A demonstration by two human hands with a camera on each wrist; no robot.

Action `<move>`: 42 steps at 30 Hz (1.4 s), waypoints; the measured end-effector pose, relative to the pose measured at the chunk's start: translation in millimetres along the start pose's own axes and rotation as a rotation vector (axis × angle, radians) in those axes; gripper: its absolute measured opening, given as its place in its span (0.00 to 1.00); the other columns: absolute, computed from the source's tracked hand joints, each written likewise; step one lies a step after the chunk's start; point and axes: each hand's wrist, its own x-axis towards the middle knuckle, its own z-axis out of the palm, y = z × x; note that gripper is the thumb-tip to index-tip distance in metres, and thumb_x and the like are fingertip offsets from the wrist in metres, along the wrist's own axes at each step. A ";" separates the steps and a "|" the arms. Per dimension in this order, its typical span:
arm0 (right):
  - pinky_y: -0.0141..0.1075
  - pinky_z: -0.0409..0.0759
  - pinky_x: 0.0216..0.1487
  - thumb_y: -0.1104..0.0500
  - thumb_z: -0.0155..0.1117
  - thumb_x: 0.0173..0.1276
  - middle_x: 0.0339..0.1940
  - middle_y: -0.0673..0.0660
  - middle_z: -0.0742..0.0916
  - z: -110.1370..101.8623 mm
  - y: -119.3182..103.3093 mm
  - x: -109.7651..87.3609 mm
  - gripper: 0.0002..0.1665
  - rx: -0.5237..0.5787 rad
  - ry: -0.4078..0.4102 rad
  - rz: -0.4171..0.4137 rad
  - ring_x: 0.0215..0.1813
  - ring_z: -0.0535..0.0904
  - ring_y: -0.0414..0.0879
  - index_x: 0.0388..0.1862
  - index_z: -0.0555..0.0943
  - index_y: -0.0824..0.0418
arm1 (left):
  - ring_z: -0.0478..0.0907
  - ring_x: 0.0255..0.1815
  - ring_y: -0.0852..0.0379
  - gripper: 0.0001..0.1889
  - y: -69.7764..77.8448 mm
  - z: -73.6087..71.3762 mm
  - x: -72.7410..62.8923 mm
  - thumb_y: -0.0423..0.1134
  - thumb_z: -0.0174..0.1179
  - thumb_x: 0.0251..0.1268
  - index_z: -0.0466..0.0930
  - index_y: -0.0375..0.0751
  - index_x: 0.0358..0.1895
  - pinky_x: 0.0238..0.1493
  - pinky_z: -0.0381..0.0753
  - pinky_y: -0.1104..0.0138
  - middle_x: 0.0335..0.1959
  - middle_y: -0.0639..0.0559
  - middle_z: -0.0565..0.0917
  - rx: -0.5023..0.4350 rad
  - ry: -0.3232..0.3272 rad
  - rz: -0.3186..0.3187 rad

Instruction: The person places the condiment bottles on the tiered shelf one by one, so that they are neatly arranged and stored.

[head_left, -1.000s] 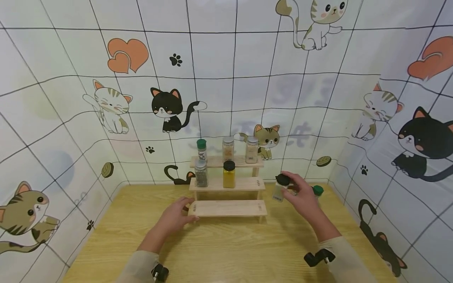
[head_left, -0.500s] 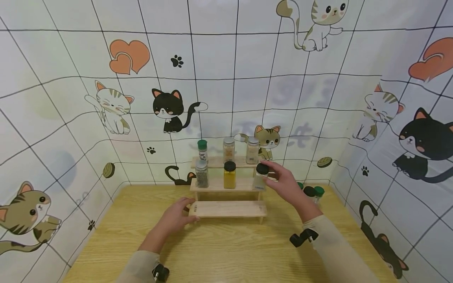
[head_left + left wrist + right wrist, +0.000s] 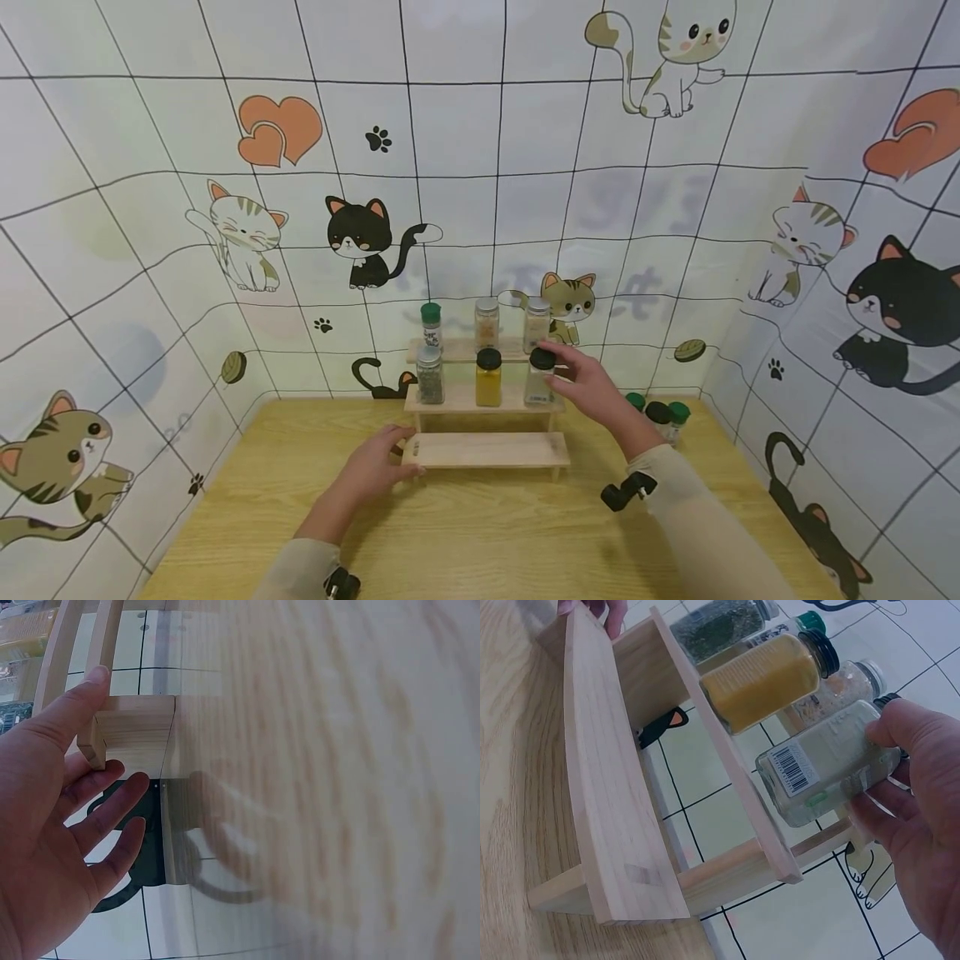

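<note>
Jar moved left to middle shelf, gripped in your right hand, your left hand pinching the bottom shelf.

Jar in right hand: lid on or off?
On: the head view shows the black lid capping the jar in the right hand.

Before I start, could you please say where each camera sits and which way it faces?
Head: on the head, facing forward and down at the rack; left hand, right hand and sleeves show.
Left wrist: on that wrist, facing the rack's end across the table; left hand shows.
Right wrist: on that wrist, facing the rack and held jar; right hand and left fingers show.
Head and right wrist share the yellow jar.
</note>
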 end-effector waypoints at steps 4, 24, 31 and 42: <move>0.60 0.80 0.71 0.68 0.66 0.83 0.81 0.68 0.75 0.6 1.7 2.1 0.37 -0.005 -0.018 0.015 0.75 0.78 0.68 0.87 0.71 0.57 | 0.86 0.58 0.47 0.39 -0.5 1.4 -1.2 0.51 0.82 0.66 0.79 0.41 0.77 0.59 0.85 0.44 0.69 0.48 0.82 0.003 0.002 0.007; 0.62 0.79 0.72 0.64 0.68 0.84 0.81 0.68 0.77 -2.3 7.4 3.5 0.41 0.013 -0.031 0.075 0.78 0.76 0.69 0.90 0.66 0.52 | 0.86 0.59 0.48 0.40 -4.0 -0.5 0.9 0.53 0.81 0.66 0.79 0.42 0.78 0.59 0.85 0.45 0.70 0.48 0.81 -0.011 -0.014 0.020; 0.63 0.74 0.76 0.59 0.72 0.82 0.73 0.65 0.81 -5.9 14.6 -5.9 0.40 0.004 0.034 0.079 0.76 0.76 0.65 0.88 0.68 0.54 | 0.86 0.59 0.48 0.40 -4.9 1.2 1.5 0.54 0.81 0.66 0.79 0.42 0.78 0.60 0.85 0.45 0.70 0.49 0.81 -0.013 -0.010 0.020; 0.64 0.74 0.75 0.55 0.70 0.84 0.72 0.63 0.81 -30.7 27.9 -53.8 0.28 -0.122 0.087 0.166 0.74 0.75 0.66 0.78 0.76 0.57 | 0.86 0.59 0.49 0.40 -4.6 1.0 1.1 0.54 0.82 0.66 0.79 0.43 0.78 0.60 0.85 0.44 0.70 0.50 0.81 -0.023 -0.011 0.004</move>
